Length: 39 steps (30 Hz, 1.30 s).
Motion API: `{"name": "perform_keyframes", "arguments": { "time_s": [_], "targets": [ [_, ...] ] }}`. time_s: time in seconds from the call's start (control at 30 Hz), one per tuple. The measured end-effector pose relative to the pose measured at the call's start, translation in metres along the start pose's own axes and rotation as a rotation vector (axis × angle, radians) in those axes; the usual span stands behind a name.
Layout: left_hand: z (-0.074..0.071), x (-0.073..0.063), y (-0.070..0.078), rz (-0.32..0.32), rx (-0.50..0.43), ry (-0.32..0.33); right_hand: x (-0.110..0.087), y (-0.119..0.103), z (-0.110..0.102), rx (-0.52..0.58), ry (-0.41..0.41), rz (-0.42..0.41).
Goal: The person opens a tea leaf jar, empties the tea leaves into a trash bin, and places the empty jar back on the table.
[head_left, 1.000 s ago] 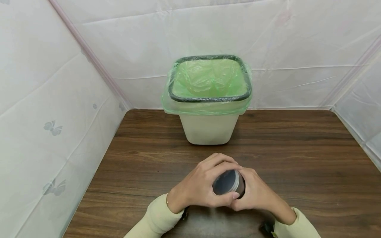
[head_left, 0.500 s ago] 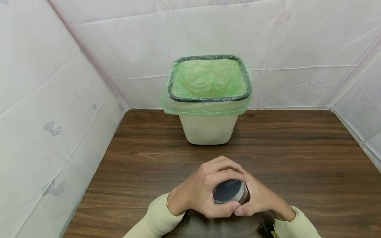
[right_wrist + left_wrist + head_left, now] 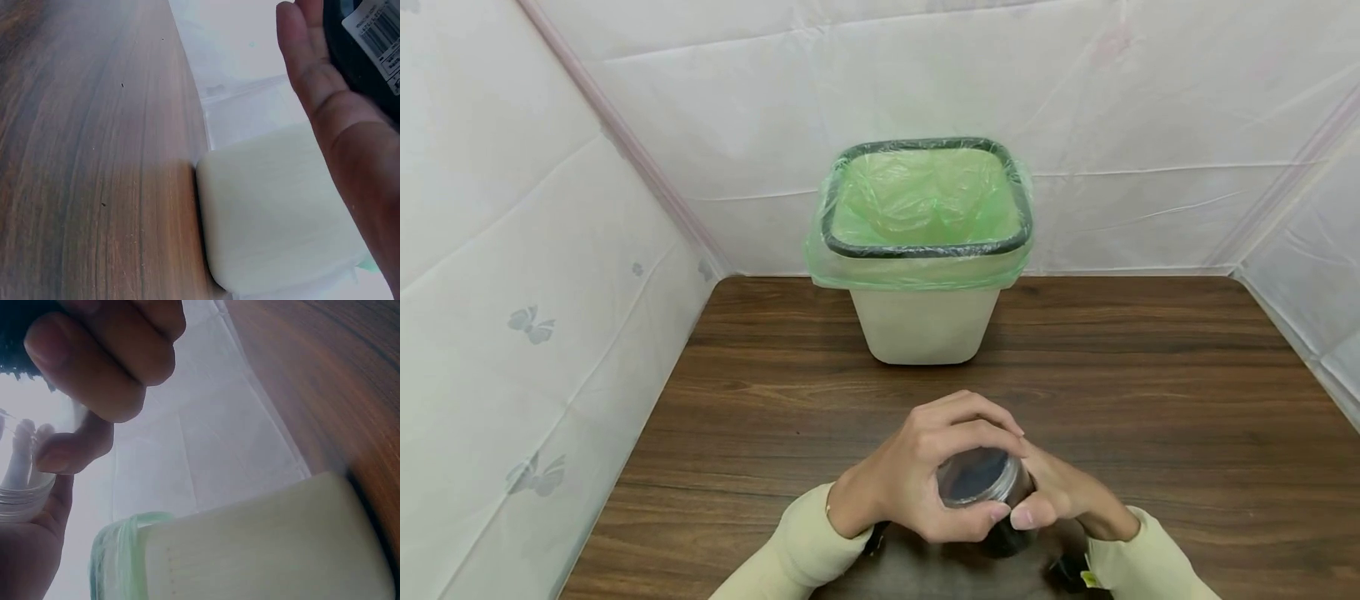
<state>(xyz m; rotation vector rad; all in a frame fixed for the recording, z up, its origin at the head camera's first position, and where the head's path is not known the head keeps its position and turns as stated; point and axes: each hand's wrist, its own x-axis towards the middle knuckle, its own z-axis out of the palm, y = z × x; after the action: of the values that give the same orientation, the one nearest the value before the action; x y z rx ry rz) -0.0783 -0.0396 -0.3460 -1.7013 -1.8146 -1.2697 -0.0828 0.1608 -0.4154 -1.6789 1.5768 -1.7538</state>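
Observation:
A clear plastic jar [image 3: 979, 477] with a ridged rim is held tilted between both hands over the near part of the table. Its lower part is dark, and black contents [image 3: 17, 340] show through it in the left wrist view. My left hand [image 3: 917, 475] curls round the rim end, thumb in front and fingers behind. Lower down, my right hand [image 3: 1063, 493] grips the jar's side, its thumb near the left thumb. In the right wrist view a white barcode label [image 3: 380, 39] shows on the jar's dark end. The left palm hides part of the rim.
A cream bin [image 3: 925, 325] stands at the back middle of the wooden table [image 3: 760, 400]. A green bag [image 3: 928, 196] lines it under a dark rim ring. White sheeting [image 3: 737, 108] walls off the back and sides.
The jar has swung toward the right, so more of its dark lower end shows. My right hand has shifted slightly down and right, and the thumbs have separated a little.

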Motion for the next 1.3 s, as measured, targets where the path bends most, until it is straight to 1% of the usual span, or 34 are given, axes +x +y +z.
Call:
{"name": "perform_keyframes", "arguments": {
  "time_s": [0.1,0.17,0.33,0.4,0.5,0.63,0.7,0.77,0.9,0.93,1.0,1.03,1.1,1.3],
  "targets": [
    [0.001,-0.001,-0.002,-0.007,-0.004,0.018,0.000,-0.001,0.001,-0.045,0.040,0.041],
    [0.001,-0.002,-0.003,-0.009,0.004,0.023,0.000,-0.002,0.001,-0.048,0.057,0.070],
    [0.001,-0.002,-0.003,-0.020,0.008,0.027,0.001,-0.003,0.002,-0.056,0.077,0.091],
    [0.001,-0.003,-0.004,-0.030,0.021,0.032,0.002,-0.005,0.002,-0.081,0.093,0.103],
    [0.001,-0.005,-0.005,-0.068,0.087,0.049,0.003,-0.010,0.004,-0.134,0.157,0.190],
    [0.002,-0.009,-0.005,-0.127,0.186,0.093,0.005,-0.017,0.007,-0.268,0.257,0.332],
    [0.004,-0.009,-0.006,-0.144,0.219,0.122,0.007,-0.020,0.010,-0.373,0.302,0.368],
    [0.005,-0.009,-0.006,-0.167,0.247,0.157,0.009,-0.022,0.012,-0.507,0.354,0.366],
    [0.009,-0.008,-0.004,-0.245,0.292,0.237,0.014,-0.025,0.018,-0.787,0.459,0.342],
    [0.009,-0.007,-0.003,-0.267,0.300,0.252,0.015,-0.026,0.020,-0.845,0.481,0.334],
    [0.010,-0.007,-0.003,-0.307,0.310,0.271,0.016,-0.027,0.022,-0.926,0.513,0.337],
    [0.011,-0.006,-0.002,-0.321,0.312,0.275,0.017,-0.028,0.022,-0.958,0.525,0.338],
    [0.011,-0.006,-0.001,-0.348,0.311,0.272,0.018,-0.029,0.023,-0.988,0.539,0.350],
    [0.010,-0.008,0.000,-0.388,0.285,0.246,0.017,-0.029,0.023,-0.991,0.545,0.342]
  ]
}}
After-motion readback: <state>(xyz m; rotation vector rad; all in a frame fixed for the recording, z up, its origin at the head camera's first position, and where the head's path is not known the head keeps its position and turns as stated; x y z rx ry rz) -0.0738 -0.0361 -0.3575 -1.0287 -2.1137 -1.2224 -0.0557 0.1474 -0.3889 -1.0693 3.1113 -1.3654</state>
